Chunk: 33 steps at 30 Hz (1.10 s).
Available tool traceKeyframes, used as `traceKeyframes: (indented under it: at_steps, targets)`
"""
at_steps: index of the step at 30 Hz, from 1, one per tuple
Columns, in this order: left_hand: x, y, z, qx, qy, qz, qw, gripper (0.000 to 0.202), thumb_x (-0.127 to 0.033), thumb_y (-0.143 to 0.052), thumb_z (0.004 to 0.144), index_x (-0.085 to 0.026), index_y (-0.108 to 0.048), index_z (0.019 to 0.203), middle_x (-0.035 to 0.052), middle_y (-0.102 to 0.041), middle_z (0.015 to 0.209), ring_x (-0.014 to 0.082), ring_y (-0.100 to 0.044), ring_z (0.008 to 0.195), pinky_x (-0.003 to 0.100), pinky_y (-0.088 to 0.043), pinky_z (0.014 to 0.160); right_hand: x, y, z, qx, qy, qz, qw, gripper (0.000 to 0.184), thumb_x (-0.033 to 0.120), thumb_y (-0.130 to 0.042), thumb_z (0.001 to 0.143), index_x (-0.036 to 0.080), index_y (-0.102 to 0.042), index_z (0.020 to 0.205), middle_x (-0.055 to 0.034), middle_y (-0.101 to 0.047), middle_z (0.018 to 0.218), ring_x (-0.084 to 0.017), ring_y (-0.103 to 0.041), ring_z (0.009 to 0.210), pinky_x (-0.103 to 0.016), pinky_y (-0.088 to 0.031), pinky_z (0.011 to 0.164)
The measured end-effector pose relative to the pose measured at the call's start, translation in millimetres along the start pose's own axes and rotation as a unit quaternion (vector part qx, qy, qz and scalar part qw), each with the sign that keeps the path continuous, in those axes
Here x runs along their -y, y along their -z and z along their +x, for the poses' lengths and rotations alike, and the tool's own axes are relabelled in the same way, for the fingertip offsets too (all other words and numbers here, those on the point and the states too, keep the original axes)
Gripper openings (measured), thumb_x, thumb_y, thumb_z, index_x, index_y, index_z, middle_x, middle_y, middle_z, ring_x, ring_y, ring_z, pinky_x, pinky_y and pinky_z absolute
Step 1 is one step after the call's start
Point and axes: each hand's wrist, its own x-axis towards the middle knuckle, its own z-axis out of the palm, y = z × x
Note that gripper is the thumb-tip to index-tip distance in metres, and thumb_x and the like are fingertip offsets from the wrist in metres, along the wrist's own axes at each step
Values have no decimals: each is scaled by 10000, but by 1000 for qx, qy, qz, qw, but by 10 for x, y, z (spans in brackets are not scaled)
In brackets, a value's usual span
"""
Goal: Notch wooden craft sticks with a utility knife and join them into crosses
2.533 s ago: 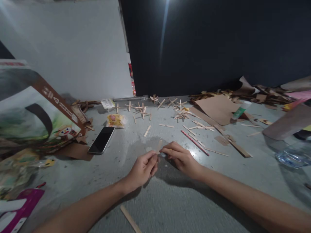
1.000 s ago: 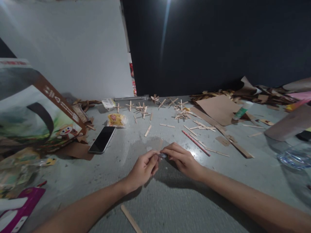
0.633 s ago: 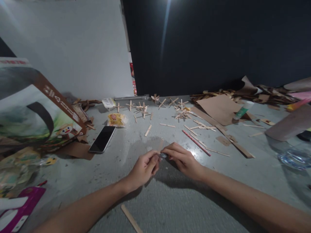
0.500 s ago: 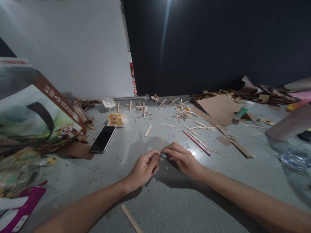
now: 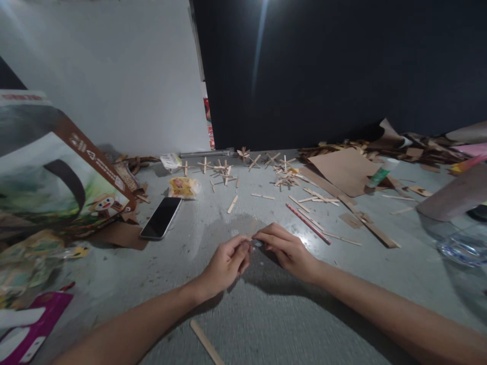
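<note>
I see the right hand [image 5: 287, 251] drawn nearer the left hand [image 5: 230, 261] than before, so work gathers around one pinched stick [image 5: 252, 232] above the counter's [image 5: 274, 329] middle. Left fingers [image 5: 239, 254] grip it; the right's hold I can't tell. Toward the front edge I count one loose stick [image 5: 206, 341]; farther back, one phone [image 5: 161, 218].

Left hand [image 5: 227, 259] pinches a blurred stick [image 5: 253, 223] (right hand [image 5: 284, 249] close beside).

Phone [image 5: 161, 218] left of left hand [image 5: 224, 262] | crossed sticks [image 5: 227, 175] behind | loose stick [image 5: 206, 341] nearer camera
</note>
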Motion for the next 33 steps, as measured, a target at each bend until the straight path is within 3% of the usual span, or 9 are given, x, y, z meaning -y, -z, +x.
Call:
traceKeyframes:
  at_steps: [13,22,29,33]
  targets:
    - [11,20,0,11,-1,3,1000,561,-745,-524,1016,-212,-561,848,-82,-438,575,88,-356,457,227,-277,474,2,5,6,7,-6,-6,1000,370,85,-454,1100,204,-686,1363,-131,-755,1073,-233,-696,941,-372,-629,843]
    - [72,50,3,19,2,26,999,604,-788,-500,1003,-213,-540,824,-89,-424,542,92,-334,454,233,-273,484,2,-14,25,9,6,12,1000,519,4,-429,1049,238,-670,1444,-130,-765,1101,-234,-679,947,-352,-633,782]
    - [81,50,-2,-1,-1,13,1000,593,-760,-515,1016,-215,-511,781,-82,-428,554,91,-359,467,226,-270,484,-28,-23,19,-2,1,15,1000,461,33,-441,1068,226,-689,1406,-129,-761,1080,-229,-680,945,-349,-638,781]
    - [67,47,4,13,5,23,1000,604,-777,-527,999,-212,-521,785,-83,-413,540,90,-340,462,230,-254,481,-17,-22,15,3,9,12,1000,474,18,-426,1063,222,-685,1404,-132,-756,1083,-232,-671,954,-346,-634,772]
